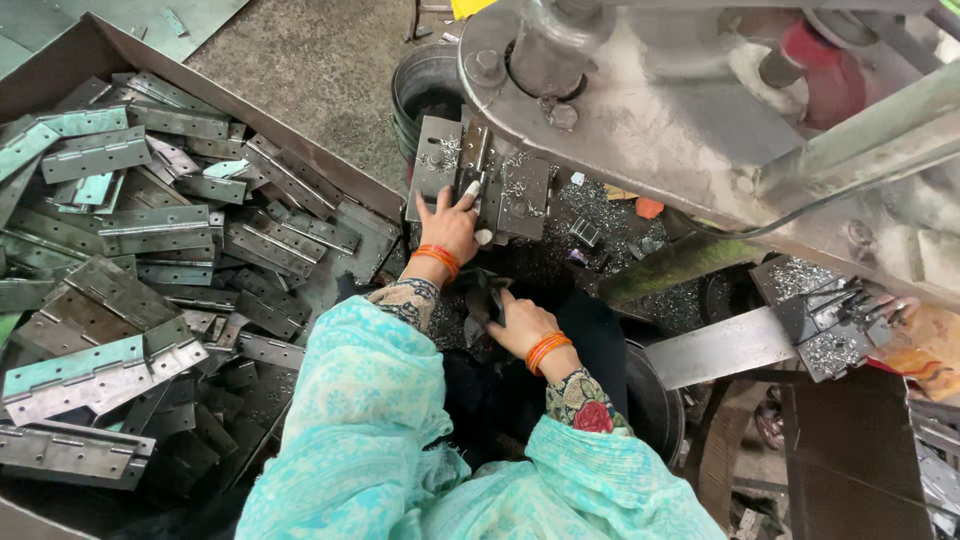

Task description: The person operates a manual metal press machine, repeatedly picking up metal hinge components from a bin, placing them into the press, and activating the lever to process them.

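Observation:
My left hand (450,222) rests its fingers on a grey metal hinge (478,178) that lies flat on the bed of a big press machine (650,110). The fingertips wear pale tape. My right hand (518,320) is lower, near my lap, closed around a dark metal piece (487,298) whose shape I cannot make out. Both wrists carry orange bangles, and my sleeves are patterned under a turquoise shawl.
A large metal bin (340,180) at my left holds several long grey hinges (150,230). Metal shavings (590,215) cover the press bed. A dark bucket (425,85) stands behind the press. A metal bracket with shavings (830,325) juts out at right.

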